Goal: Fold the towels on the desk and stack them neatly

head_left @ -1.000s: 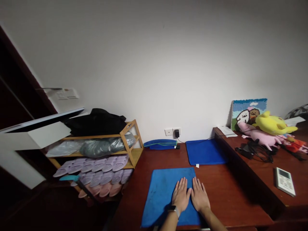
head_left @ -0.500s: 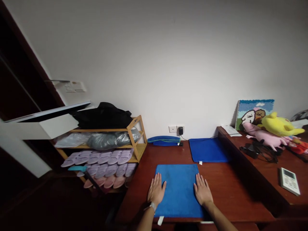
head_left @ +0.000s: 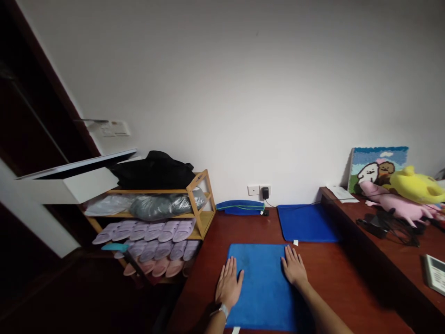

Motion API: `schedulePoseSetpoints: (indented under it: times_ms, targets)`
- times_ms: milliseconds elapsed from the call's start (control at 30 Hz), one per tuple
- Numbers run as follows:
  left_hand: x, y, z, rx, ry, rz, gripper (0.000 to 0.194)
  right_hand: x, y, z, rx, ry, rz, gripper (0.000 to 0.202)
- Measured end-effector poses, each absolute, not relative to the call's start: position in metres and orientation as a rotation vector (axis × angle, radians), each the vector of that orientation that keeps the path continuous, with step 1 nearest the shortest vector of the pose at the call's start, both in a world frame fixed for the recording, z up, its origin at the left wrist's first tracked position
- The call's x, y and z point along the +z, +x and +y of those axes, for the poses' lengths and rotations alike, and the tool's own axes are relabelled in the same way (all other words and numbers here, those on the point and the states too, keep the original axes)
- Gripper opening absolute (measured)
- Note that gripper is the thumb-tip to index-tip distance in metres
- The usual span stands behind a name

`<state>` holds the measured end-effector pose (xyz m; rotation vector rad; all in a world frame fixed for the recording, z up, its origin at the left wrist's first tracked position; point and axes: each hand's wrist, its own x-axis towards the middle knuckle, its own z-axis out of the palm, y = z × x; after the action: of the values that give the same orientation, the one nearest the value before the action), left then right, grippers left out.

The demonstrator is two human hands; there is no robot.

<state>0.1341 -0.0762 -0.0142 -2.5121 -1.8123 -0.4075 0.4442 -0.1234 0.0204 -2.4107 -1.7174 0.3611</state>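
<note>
A light blue square cloth (head_left: 261, 287) lies flat on the reddish-brown table (head_left: 330, 273), with a white tag at its near left edge. My left hand (head_left: 229, 284) rests on its left edge, fingers stretched out and thumb lying on the fabric. Across from it, my right hand (head_left: 294, 265) lies flat along the right edge near the far corner, fingers spread. Neither hand grips anything. Behind, a darker blue cloth (head_left: 309, 223) is spread near the wall. To its left sits a folded blue cloth (head_left: 240, 208) with green edging.
At left, a wooden shoe rack (head_left: 194, 204) holds several slippers (head_left: 167, 232) and a black bag (head_left: 155, 172). A charger (head_left: 265, 192) is plugged into the wall. On the raised right desk are plush toys (head_left: 396, 204), a picture (head_left: 378, 167) and a calculator (head_left: 436, 273).
My right hand has slid up along the cloth's right edge toward the far corner. My left hand stays at the left edge. The view has shifted slightly.
</note>
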Motion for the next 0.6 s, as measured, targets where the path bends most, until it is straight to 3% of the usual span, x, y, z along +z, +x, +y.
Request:
schedulePoseSetpoints:
  times_ms: [467, 600]
  targets:
    - [-0.006, 0.130, -0.074, -0.288, -2.545, -1.807, 0.071, 0.011, 0.446, -0.124, 0.348, -2.344, -1.675, 0.072]
    - [0.000, 0.147, -0.076, -0.537, -2.455, -1.696, 0.069, 0.013, 0.445, -0.123, 0.360, -2.341, -1.674, 0.071]
